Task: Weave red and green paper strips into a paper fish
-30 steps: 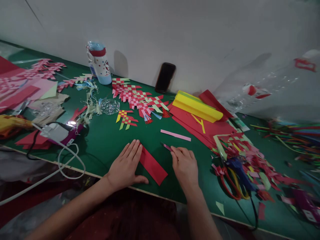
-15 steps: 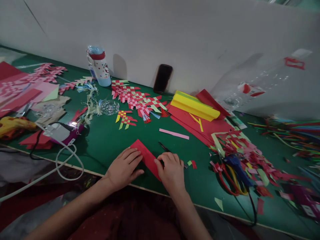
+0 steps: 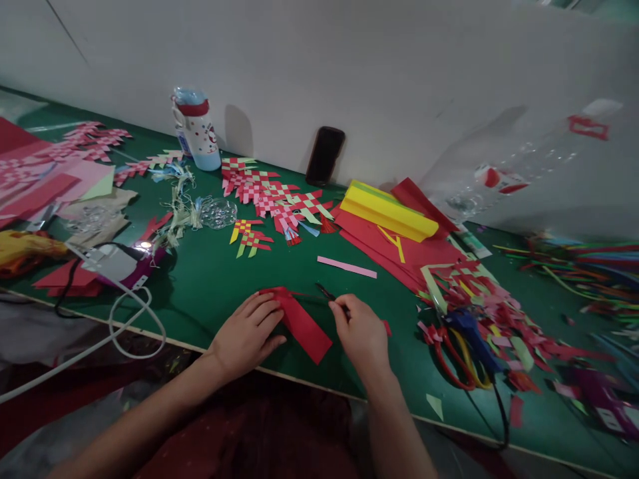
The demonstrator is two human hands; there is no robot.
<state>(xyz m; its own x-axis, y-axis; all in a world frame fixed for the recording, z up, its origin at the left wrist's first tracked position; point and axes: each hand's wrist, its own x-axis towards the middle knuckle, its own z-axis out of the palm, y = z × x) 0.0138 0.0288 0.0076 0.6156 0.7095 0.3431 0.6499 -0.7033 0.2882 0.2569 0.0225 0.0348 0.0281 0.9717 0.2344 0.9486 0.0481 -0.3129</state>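
A folded red paper strip point(image 3: 302, 322) lies on the green table point(image 3: 214, 273) near its front edge. My left hand point(image 3: 247, 332) presses flat on the strip's left end, fingers stretched out. My right hand point(image 3: 362, 332) is closed round a small dark cutting tool point(image 3: 325, 291), whose tip pokes out just right of the strip's far end. A thin red sliver curls off the strip's upper edge. A loose pink paper strip point(image 3: 347, 267) lies a little farther back.
Woven red, pink and green paper pieces point(image 3: 279, 196) spread across the middle back. A bottle point(image 3: 197, 130) and a dark phone point(image 3: 324, 156) stand by the wall. Yellow and red sheets point(image 3: 394, 219), scraps and scissors point(image 3: 459, 346) lie right; a glue gun point(image 3: 120, 263) with cable left.
My right hand moved off the strip to the right and back, drawing the tool along the strip's edge. A thin red sliver now stands off the strip. My left hand stayed on it.
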